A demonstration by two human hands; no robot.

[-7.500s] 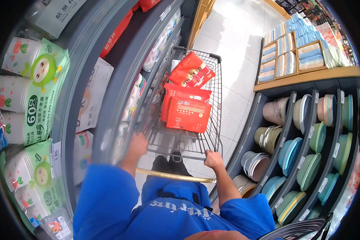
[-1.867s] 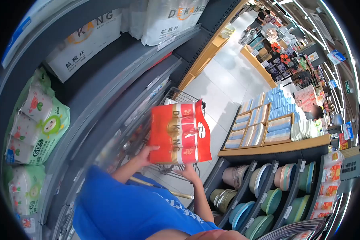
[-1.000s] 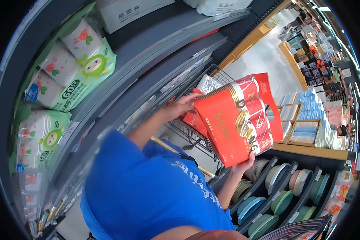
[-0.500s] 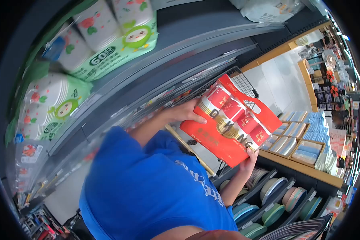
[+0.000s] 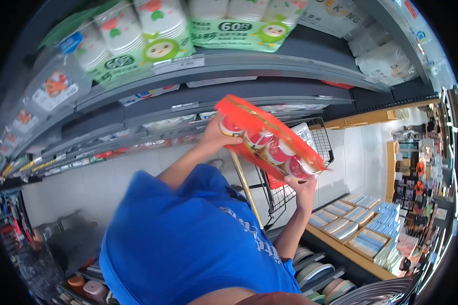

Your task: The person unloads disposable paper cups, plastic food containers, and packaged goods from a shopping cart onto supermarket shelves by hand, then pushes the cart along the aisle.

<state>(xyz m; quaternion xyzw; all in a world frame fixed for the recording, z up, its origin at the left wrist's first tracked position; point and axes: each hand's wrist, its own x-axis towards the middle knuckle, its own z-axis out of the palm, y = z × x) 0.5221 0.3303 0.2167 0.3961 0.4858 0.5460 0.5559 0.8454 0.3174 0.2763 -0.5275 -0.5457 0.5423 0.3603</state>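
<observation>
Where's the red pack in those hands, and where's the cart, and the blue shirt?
Red pack [image 5: 273,128]: head view, on its red wrapping.
Cart [image 5: 321,141]: head view, on its wire mesh.
Shirt [image 5: 188,231]: head view, on plain blue cloth beside the lettering.

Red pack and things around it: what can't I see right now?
In the head view:
Red pack: its far side is turned away.
Left hand: some fingers are behind the pack.
Shopping cart: partly hidden by the pack.
Rightmost green cup pack: top cut off by the picture's upper edge.
Distant goods: too small.
</observation>
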